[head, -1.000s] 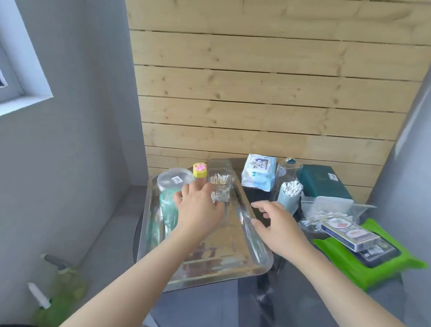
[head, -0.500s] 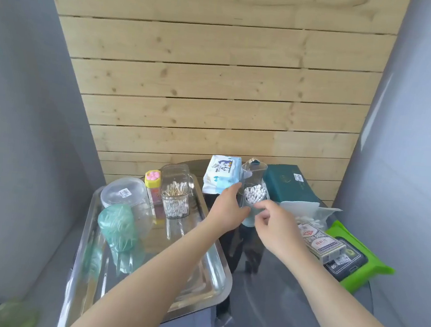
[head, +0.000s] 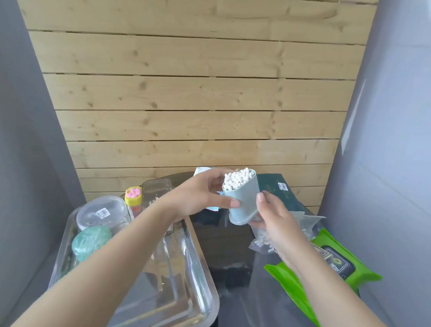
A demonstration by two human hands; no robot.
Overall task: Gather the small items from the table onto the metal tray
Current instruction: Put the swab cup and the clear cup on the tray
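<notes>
Left hand (head: 200,196) grips the pale blue plastic cup of white cotton swabs (head: 240,196), held up in the air, tilted, above the dark glass worktop (head: 227,244) just off the right edge of the shiny metal tray (head: 196,281). Right hand (head: 279,226) sits at the cup's right side, thumb against it, fingers seemingly cradling underneath. A clear lidded round tub (head: 101,212) stands at the tray's far-left corner.
</notes>
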